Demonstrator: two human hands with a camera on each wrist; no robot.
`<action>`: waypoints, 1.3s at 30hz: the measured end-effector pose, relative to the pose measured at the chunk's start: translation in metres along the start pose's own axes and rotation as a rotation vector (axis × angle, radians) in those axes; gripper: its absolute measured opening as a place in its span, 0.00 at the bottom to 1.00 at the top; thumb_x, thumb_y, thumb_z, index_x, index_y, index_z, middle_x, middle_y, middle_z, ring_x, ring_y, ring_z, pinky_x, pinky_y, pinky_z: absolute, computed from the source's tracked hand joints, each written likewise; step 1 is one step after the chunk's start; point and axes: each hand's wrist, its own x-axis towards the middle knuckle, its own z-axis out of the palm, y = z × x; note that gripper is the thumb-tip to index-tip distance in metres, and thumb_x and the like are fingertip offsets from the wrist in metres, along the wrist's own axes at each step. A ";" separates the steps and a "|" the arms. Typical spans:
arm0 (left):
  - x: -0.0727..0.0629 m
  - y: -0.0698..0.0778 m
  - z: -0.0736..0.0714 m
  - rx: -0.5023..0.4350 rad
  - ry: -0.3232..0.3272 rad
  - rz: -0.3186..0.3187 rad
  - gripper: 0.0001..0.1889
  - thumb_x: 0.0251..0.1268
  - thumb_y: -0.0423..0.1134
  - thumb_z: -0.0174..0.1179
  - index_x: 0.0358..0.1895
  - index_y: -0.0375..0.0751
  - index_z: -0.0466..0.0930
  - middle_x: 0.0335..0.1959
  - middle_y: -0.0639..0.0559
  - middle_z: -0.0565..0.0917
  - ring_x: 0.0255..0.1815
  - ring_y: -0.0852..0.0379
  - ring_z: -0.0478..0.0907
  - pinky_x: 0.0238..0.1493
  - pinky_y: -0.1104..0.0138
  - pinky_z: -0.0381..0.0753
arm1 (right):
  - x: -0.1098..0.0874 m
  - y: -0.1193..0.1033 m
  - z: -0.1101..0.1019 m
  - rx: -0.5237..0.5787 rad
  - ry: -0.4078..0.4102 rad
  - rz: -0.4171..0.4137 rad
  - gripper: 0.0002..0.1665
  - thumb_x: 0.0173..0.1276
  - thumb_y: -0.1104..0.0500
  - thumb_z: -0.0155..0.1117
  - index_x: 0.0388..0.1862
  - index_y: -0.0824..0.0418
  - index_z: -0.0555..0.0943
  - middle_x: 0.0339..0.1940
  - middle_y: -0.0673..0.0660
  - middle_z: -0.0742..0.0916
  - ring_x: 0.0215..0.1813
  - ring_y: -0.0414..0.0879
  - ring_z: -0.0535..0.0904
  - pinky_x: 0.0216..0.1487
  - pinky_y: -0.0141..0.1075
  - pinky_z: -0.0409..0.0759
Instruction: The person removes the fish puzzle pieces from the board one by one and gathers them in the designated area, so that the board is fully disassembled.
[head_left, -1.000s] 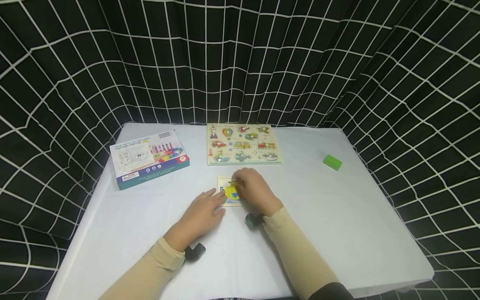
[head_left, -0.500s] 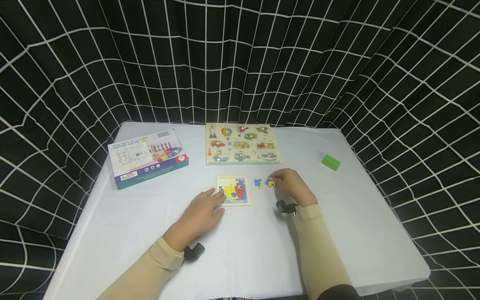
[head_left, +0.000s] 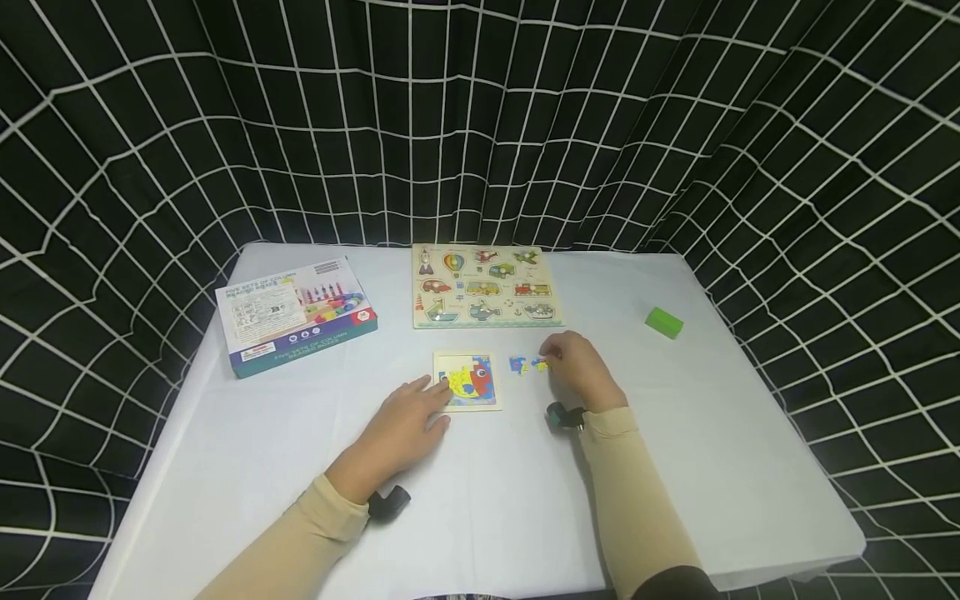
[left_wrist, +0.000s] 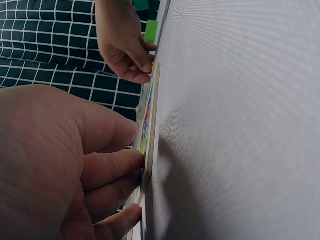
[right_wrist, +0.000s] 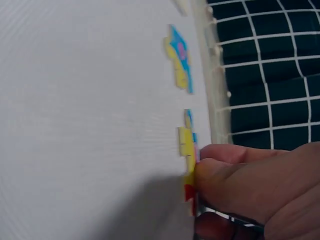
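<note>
A small wooden jigsaw tray [head_left: 453, 364] with a yellow and red fish picture lies on the white table. My left hand [head_left: 405, 425] rests at its left edge with extended fingers, the fingertips touching the rim in the left wrist view. To the right of the tray, my right hand [head_left: 583, 371] pinches a yellow, blue and red jigsaw piece [right_wrist: 187, 142] between thumb and fingers, close to the tabletop. A second loose jigsaw piece [right_wrist: 179, 57], blue and yellow, lies beside it, between that hand and the tray. The fingers partly hide the pinched piece.
Behind the tray lies a larger wooden vehicle puzzle board [head_left: 487, 287]. A boxed bead set [head_left: 300, 317] sits at the left, and a green block [head_left: 663, 322] at the right. A black curtain with white grid lines [head_left: 450, 125] hangs behind the table.
My right hand has moved right, off the tray to the loose pieces, uncovering the fish's red head. It now pinches one piece. My left hand has stayed in place.
</note>
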 end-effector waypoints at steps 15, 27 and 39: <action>0.002 -0.003 0.001 0.004 0.007 -0.001 0.25 0.82 0.45 0.62 0.76 0.44 0.79 0.82 0.52 0.75 0.88 0.42 0.63 0.89 0.43 0.60 | -0.005 -0.062 0.034 -0.011 -0.004 -0.335 0.13 0.77 0.61 0.71 0.57 0.58 0.90 0.58 0.58 0.87 0.62 0.56 0.83 0.70 0.53 0.83; 0.002 -0.002 0.000 0.010 0.007 0.000 0.25 0.81 0.45 0.63 0.76 0.44 0.80 0.81 0.52 0.76 0.88 0.42 0.63 0.88 0.43 0.61 | -0.002 -0.083 0.042 -0.159 -0.109 -0.341 0.06 0.75 0.59 0.76 0.49 0.52 0.92 0.57 0.55 0.84 0.59 0.54 0.78 0.68 0.50 0.82; 0.001 0.000 -0.002 0.002 0.008 0.003 0.24 0.81 0.44 0.63 0.75 0.43 0.81 0.80 0.51 0.77 0.87 0.42 0.64 0.88 0.43 0.61 | 0.000 -0.086 0.044 -0.198 -0.121 -0.339 0.08 0.75 0.63 0.73 0.48 0.50 0.89 0.63 0.54 0.83 0.64 0.55 0.76 0.72 0.51 0.80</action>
